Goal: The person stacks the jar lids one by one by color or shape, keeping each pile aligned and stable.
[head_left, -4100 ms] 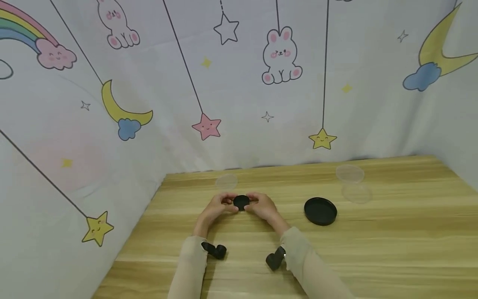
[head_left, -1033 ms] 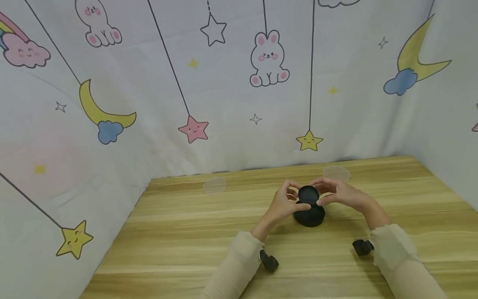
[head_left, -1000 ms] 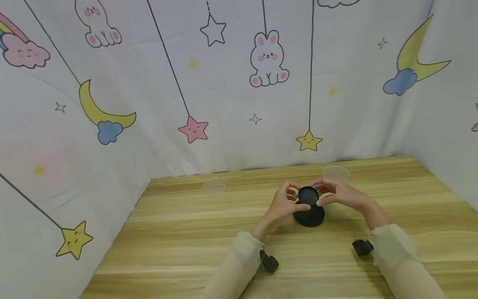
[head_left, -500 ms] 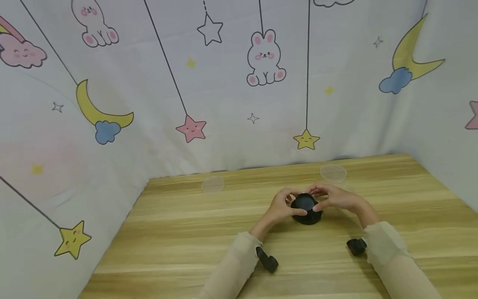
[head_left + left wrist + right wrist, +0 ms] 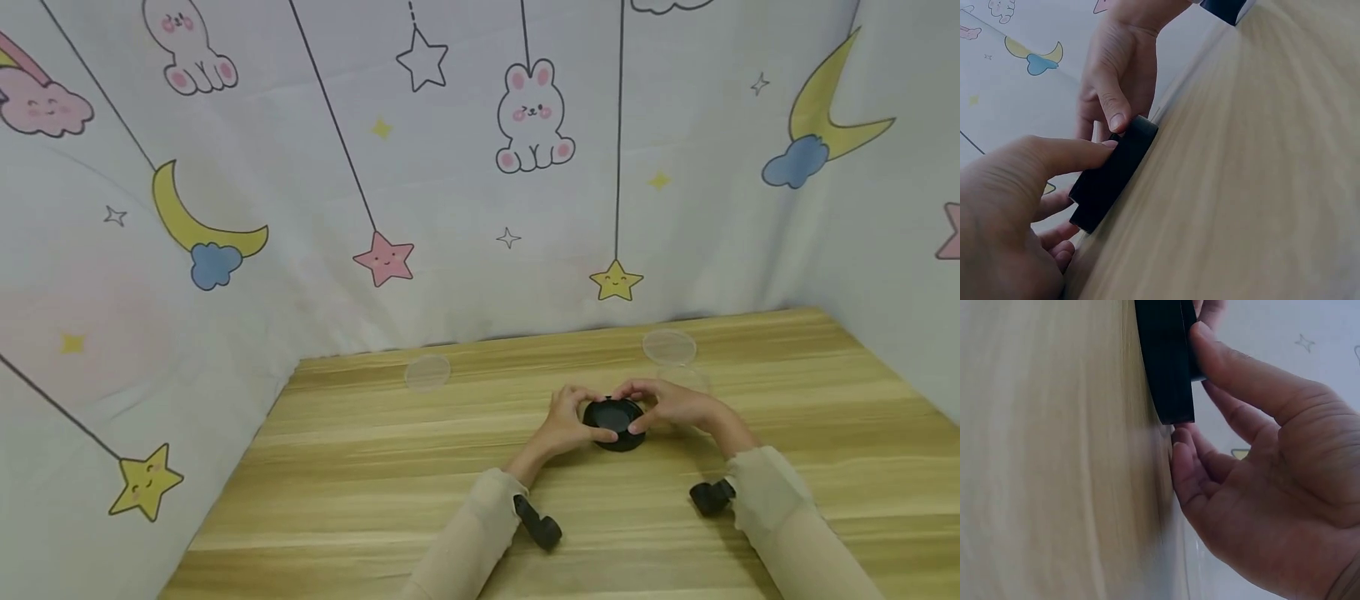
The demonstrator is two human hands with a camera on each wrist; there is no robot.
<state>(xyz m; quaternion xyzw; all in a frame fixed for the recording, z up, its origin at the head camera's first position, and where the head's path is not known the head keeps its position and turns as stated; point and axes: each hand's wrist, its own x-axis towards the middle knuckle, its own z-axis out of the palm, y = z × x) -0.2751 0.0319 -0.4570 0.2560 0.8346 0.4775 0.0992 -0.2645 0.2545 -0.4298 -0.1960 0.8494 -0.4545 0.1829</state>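
A small round black dish (image 5: pixel 612 414) sits in or on a larger round black dish (image 5: pixel 618 447) on the wooden table. My left hand (image 5: pixel 564 423) holds the small dish from the left, thumb toward me and fingers behind. On the opposite side, my right hand (image 5: pixel 675 405) holds it in the same way. From the left wrist, the small dish (image 5: pixel 1094 178) is seen stacked against the larger dish (image 5: pixel 1141 132), sticking up past its rim. In the right wrist view, my right thumb touches the small dish above the larger dish (image 5: pixel 1165 369).
One clear thin disc (image 5: pixel 427 372) lies at the table's back left. Another clear disc (image 5: pixel 669 347) lies at the back right, with a fainter one (image 5: pixel 688 378) partly behind the right hand. A printed curtain (image 5: pixel 465 183) hangs behind the table (image 5: pixel 337 467).
Both hands carried the small dish rightward from the table's middle to the larger dish. It was tilted above it a second ago; now it is lower and lies flatter there.
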